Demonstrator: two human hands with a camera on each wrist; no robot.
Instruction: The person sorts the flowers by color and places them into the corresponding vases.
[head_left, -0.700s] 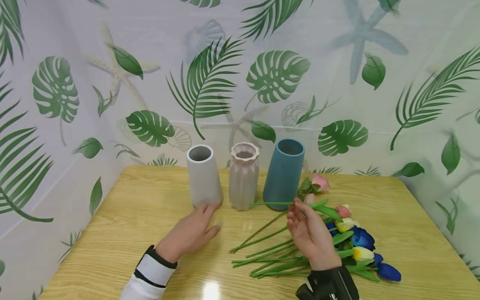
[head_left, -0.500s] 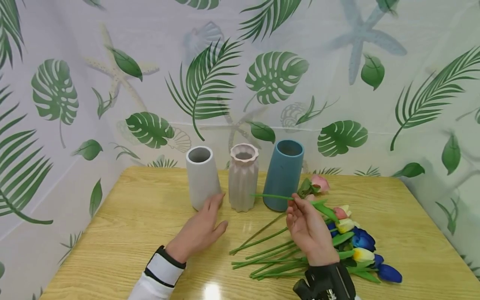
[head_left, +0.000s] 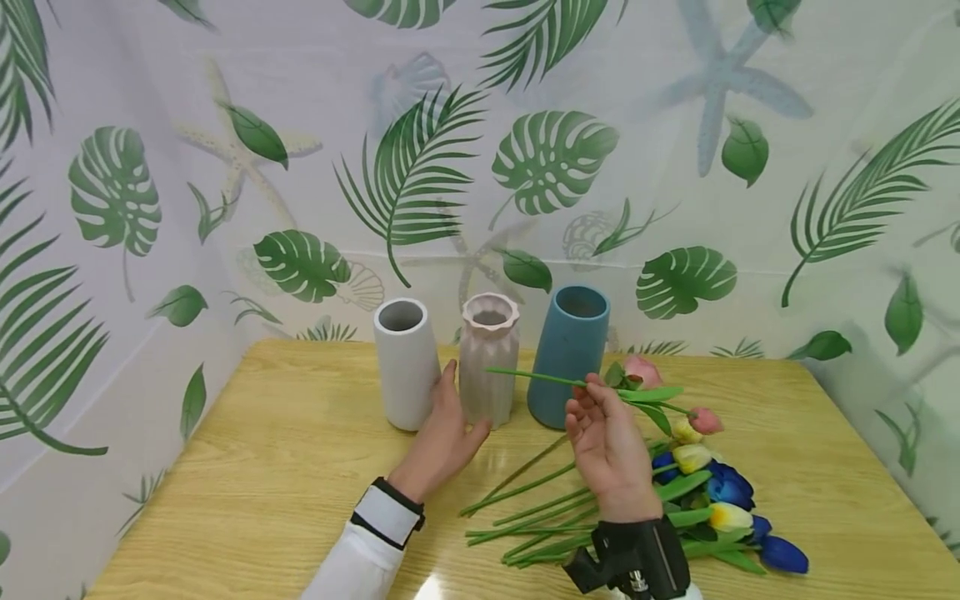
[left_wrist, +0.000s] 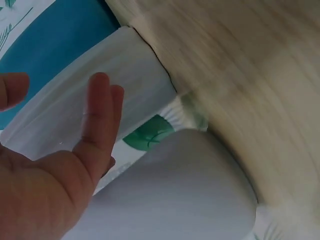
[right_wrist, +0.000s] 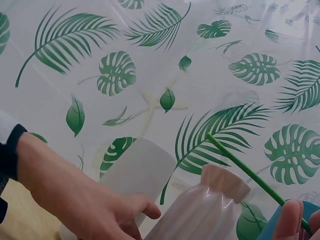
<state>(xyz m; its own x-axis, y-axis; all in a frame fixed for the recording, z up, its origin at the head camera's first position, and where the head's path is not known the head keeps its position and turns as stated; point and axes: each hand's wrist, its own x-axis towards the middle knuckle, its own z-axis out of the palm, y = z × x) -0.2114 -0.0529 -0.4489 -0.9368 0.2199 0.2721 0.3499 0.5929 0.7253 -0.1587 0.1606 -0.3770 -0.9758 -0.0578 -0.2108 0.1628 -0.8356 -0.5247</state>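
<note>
My right hand [head_left: 611, 446] pinches the green stem of a pink tulip [head_left: 705, 421] between thumb and fingertips. The stem points left, across the front of the blue vase [head_left: 567, 358] and the fluted pale pink vase [head_left: 487, 367]. My left hand [head_left: 442, 437] reaches in between the white vase [head_left: 407, 367] and the pink vase. Its fingers are extended and its thumb stands apart at the pink vase's base. In the left wrist view the left hand [left_wrist: 75, 155] is spread before the pink vase [left_wrist: 130, 75]. The right wrist view shows the stem [right_wrist: 250, 175] rising near the pink vase's rim.
Artificial flowers lie in a bunch on the wooden table [head_left: 300, 467], stems to the left: blue tulips [head_left: 783, 554], yellow-white tulips [head_left: 727, 517] and a blue rose [head_left: 729, 486]. A pink rose [head_left: 643, 371] lies beside the blue vase. A leaf-print cloth [head_left: 315, 167] hangs behind.
My left hand has moved right from the white vase's front toward the pink vase. My right hand has lifted the pink tulip up off the bunch, its bloom now separate from the others.
</note>
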